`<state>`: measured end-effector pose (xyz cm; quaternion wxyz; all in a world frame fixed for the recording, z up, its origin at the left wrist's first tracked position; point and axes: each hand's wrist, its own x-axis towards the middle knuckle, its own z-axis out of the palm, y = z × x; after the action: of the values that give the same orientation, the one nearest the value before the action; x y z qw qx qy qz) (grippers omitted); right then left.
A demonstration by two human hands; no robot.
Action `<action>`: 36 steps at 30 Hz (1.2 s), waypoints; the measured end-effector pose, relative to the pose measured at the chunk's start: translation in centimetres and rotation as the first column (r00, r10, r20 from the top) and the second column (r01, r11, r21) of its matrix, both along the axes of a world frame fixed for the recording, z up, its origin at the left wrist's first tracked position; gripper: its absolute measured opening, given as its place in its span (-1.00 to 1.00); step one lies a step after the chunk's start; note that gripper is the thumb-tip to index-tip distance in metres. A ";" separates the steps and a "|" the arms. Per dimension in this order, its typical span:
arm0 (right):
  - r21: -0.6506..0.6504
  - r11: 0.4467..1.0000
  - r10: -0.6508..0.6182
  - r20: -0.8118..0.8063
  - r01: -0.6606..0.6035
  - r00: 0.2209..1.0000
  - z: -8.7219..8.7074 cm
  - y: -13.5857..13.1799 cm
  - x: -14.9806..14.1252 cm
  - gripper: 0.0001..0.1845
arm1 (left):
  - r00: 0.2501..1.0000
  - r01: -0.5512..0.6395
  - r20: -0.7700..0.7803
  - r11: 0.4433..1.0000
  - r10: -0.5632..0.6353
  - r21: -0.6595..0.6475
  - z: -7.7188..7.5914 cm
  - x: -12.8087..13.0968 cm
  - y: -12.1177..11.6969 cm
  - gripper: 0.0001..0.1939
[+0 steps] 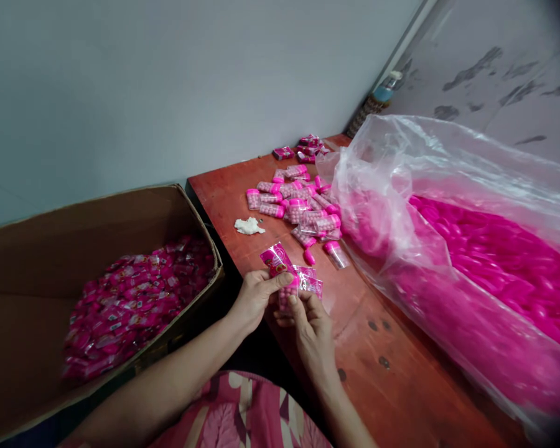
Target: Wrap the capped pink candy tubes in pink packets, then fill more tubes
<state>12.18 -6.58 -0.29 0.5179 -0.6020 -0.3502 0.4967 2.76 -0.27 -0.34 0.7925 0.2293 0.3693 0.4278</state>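
Between my hands is a small see-through bottle (288, 298) of pink candy balls, its pink cap pointing away from me. My left hand (256, 297) pinches a pink printed wrapper (276, 258) at the cap end, thumb on top. The fingers of my right hand (313, 330) close around the bottle's lower end. Just behind them, another pink printed wrapper (310, 281) lies on the reddish table (354, 330). Farther back lies a heap of similar pink-capped bottles (303, 211), with a loose pink cap (309, 257) at its near edge.
At left stands an open cardboard box (28, 323) with many wrapped pink packets (130, 311). A large plastic bag (382, 180) of pink caps (494, 261) covers the table's right side. White crumpled scrap (249, 226), pink packs (308, 149) and a drink bottle (378, 99) are farther back.
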 end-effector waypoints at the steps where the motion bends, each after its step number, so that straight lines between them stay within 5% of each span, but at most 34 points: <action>1: 0.004 1.000 0.004 0.005 -0.004 1.000 0.0 0.0 0.1 -0.76 | 1.000 0.019 -0.009 1.000 -0.019 0.012 0.0 -0.1 0.1 -0.70; 8: 0.016 0.992 0.127 -0.186 -0.127 0.974 -0.2 0.5 1.6 -0.78 | 0.968 0.244 -0.094 0.963 -0.234 0.117 0.7 -0.6 0.5 -0.74; 12: 0.056 0.998 0.024 -0.157 -0.015 0.987 -0.5 0.5 1.5 -0.79 | 0.980 0.198 -0.050 0.979 -0.195 0.056 0.5 -0.1 0.2 -0.73; 17: 0.047 0.996 0.080 -0.264 -0.070 0.961 -0.2 -0.3 1.6 -0.63 | 0.998 0.056 0.016 0.994 -0.055 -0.093 0.3 -0.2 0.2 -0.76; 24: 0.058 0.998 0.042 -0.259 -0.027 0.965 0.0 1.0 2.0 -0.76 | 0.990 0.129 0.069 0.990 -0.125 -0.064 0.6 0.1 -1.2 -0.77; 27: 0.050 0.998 0.059 -0.227 -0.049 0.972 0.7 1.7 1.9 -0.75 | 0.993 0.042 0.110 0.998 -0.038 -0.041 1.3 -0.8 -1.4 -0.82; 32: 0.056 0.998 -0.034 -0.133 0.042 0.991 1.5 2.1 4.1 -0.76 | 0.916 -0.399 0.093 0.913 0.391 0.081 2.3 -3.9 -0.3 -0.66; 34: 0.053 0.993 -0.102 -0.088 0.107 0.991 1.3 2.1 5.4 -0.76 | 0.927 -0.363 -0.035 0.916 0.374 0.171 2.1 -4.1 0.1 -0.61; 36: 0.038 0.989 -0.140 -0.059 0.142 0.988 1.0 2.0 6.4 -0.76 | 0.937 -0.166 -0.246 0.938 0.246 0.305 1.5 -3.1 0.1 -0.61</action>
<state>18.58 -4.60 0.73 0.5740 -0.6000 -0.3024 0.4681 -0.37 -0.14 1.16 0.6419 0.3567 0.4357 0.5204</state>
